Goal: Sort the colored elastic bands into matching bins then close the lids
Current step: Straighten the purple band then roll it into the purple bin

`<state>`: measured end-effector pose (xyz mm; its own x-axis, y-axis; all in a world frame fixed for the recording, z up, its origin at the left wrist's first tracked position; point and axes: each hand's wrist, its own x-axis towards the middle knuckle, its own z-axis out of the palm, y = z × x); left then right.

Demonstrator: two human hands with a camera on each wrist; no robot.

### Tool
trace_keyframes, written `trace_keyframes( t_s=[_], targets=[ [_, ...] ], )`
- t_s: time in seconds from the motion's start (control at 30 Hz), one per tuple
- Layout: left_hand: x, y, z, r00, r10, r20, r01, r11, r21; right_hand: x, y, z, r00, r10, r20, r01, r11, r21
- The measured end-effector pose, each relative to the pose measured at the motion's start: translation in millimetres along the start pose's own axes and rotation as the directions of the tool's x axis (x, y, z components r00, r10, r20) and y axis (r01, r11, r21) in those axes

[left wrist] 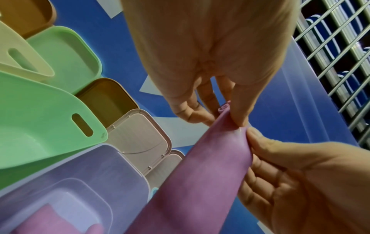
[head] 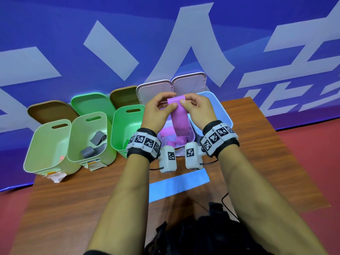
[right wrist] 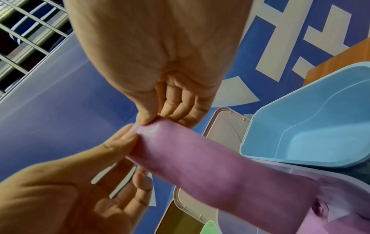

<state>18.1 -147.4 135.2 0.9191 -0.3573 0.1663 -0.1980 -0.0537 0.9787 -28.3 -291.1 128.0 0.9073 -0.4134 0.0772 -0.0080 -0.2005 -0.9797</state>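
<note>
Left hand [head: 159,109]: grip pinches the purple elastic band [head: 180,118] at its top edge.
Right hand [head: 197,109]: grip pinches the same edge, just beside.
Purple band: hangs down into the lilac bin [head: 192,137].
Blue band [head: 178,184]: flat on the surface [head: 73,199], near the lilac bin.

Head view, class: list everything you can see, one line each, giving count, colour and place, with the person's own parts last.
Bins: five, open; two pale green, one green, one lilac, one light blue; row along the table's far edge.
Lids: five, brown, green, brown, two pinkish; upright behind the bins.
Purple band: one, hanging over the lilac bin.
Purple bands: several, inside the lilac bin.
Grey bands: two, second bin from left.
Blue band: one, flat on the table.
Hands: left and right, pinching the purple band's top.
</note>
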Motion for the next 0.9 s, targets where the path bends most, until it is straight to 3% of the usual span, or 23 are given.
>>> trace_keyframes(
  t_s=[0.47, 0.73, 0.9],
  targets=[
    [3.0, -2.0, -1.3, 0.996, -0.053, -0.076, 0.053, 0.999, -0.001, 0.3, -7.6, 4.2, 0.999, -0.012, 0.044, 0.012, 1.0, 0.018],
    [1.0, 0.3, -5.2, 0.999, -0.039, -0.025, 0.038, 0.999, -0.039, 2.8, -8.1, 6.0, 1.0, -0.004, 0.008, 0.004, 1.0, 0.011],
    [1.4, -1.1, -4.0, 0.995, -0.068, -0.077, 0.065, 0.997, -0.043, 0.3, -10.4, 6.1, 1.0, -0.005, 0.015, 0.004, 0.998, 0.066]
  ],
)
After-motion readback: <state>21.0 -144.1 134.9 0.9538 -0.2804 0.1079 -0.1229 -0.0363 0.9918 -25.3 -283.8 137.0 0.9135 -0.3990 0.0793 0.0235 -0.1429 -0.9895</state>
